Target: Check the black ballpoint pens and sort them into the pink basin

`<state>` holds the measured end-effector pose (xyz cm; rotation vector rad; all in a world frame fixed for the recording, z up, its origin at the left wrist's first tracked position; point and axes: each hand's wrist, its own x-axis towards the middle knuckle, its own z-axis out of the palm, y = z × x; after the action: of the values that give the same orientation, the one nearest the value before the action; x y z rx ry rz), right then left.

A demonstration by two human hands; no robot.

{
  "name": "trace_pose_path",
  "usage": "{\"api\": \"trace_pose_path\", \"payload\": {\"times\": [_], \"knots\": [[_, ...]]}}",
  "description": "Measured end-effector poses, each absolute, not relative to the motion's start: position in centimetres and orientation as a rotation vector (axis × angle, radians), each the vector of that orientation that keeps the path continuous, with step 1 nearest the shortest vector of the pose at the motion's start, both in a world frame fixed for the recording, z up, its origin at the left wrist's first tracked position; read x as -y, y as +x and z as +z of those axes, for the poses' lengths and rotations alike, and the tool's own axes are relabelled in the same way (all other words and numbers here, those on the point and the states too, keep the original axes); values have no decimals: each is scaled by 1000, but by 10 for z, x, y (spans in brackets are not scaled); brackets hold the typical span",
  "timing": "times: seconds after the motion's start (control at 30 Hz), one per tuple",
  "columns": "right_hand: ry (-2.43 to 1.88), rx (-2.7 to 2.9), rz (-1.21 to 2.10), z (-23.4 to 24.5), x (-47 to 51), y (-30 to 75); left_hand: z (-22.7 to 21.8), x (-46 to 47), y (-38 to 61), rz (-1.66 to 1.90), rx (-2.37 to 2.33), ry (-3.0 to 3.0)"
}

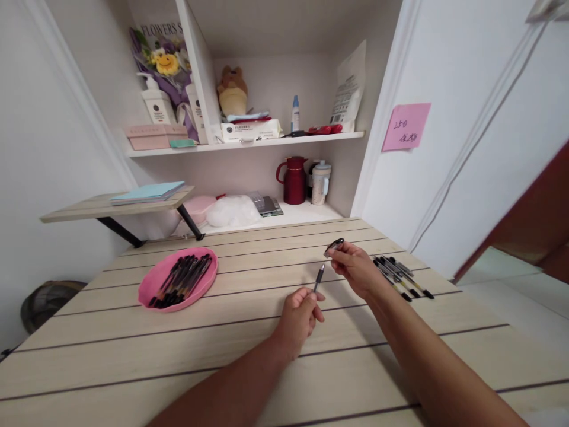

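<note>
My left hand (pixel 300 314) is closed around a black pen (pixel 319 278) whose tip points up and away. Just beyond it, my right hand (pixel 353 265) pinches a dark pen cap (pixel 333 246) between the fingertips; cap and pen tip are a little apart. Both hands hover over the wooden table (pixel 249 350). Several black pens (pixel 400 276) lie loose on the table just right of my right hand. A pink oval tray (pixel 151 283) at the left holds several more black pens (pixel 181 279).
Behind the table are white shelves (pixel 244 144) with bottles, a plush toy, boxes, a red jug (pixel 294 179) and a cup. A small raised shelf (pixel 106 206) with a blue notebook stands at the left. A pink note (pixel 406 126) sticks to the right wall.
</note>
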<state>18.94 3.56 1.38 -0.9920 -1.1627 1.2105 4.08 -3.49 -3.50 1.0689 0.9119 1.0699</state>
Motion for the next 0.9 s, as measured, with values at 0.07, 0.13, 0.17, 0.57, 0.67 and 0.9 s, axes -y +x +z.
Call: {"api": "trace_pose_path", "payload": {"times": [0.07,0.13,0.17,0.57,0.67,0.9], "knots": [[-934,1110,1255,18,-34,186,-35,35,41,1076,-912,1070],[-923,1130,1290,19,-32,186,-34,35,41,1076,-910,1066],[-922,1153,1308,19,-32,186,-34,35,41,1075,-908,1062],[-970,1307,1411,22,-28,185,-22,25,39,1095,-966,1120],[-977,1302,1429,26,-28,182,-12,18,38,1100,-980,1148],[-923,1308,1363,33,-24,169,4,8,34,1152,-1029,1246]]}}
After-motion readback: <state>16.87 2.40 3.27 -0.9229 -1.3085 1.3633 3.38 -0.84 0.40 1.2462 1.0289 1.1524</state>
